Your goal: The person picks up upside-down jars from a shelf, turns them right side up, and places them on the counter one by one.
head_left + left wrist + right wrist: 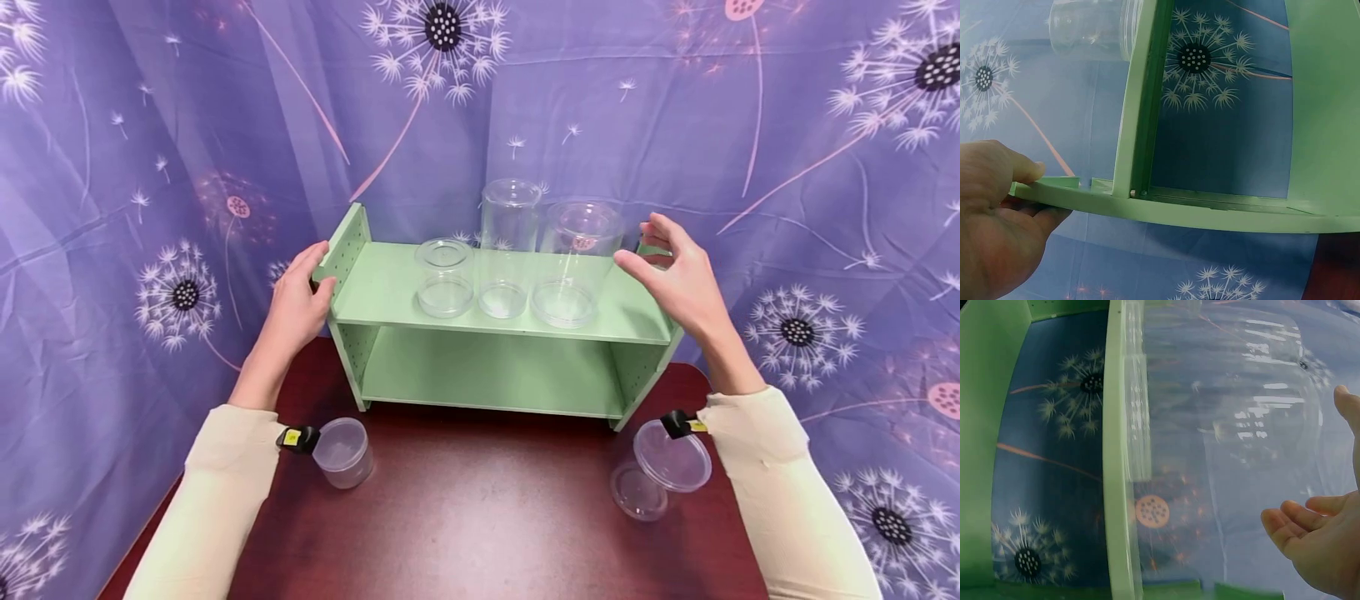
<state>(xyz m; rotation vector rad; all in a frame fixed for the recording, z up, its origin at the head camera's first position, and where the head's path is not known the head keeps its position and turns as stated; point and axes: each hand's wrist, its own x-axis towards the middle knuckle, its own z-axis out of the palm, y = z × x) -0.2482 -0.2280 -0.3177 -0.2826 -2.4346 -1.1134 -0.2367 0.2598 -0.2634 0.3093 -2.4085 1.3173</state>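
A green two-tier shelf point(495, 367) stands on the table against the curtain. My left hand point(302, 292) grips the top of its left side panel point(1085, 195), thumb on one face and fingers on the other. On the upper board are a short clear jar point(446, 287), a tall narrow clear jar point(504, 242) and a wide clear jar point(573, 267), side by side. Just right of the wide jar my right hand point(678, 275) is held up with spread, slightly bent fingers point(1285, 528) and nothing between them. The right side panel is partly hidden behind this hand.
On the dark red table point(480, 517), a small clear jar point(345, 458) stands at front left. At front right is a clear flared container point(671, 458), partly under the right wrist's camera. The shelf's lower board point(487, 371) sits under the jars. A purple dandelion curtain point(225, 125) surrounds everything.
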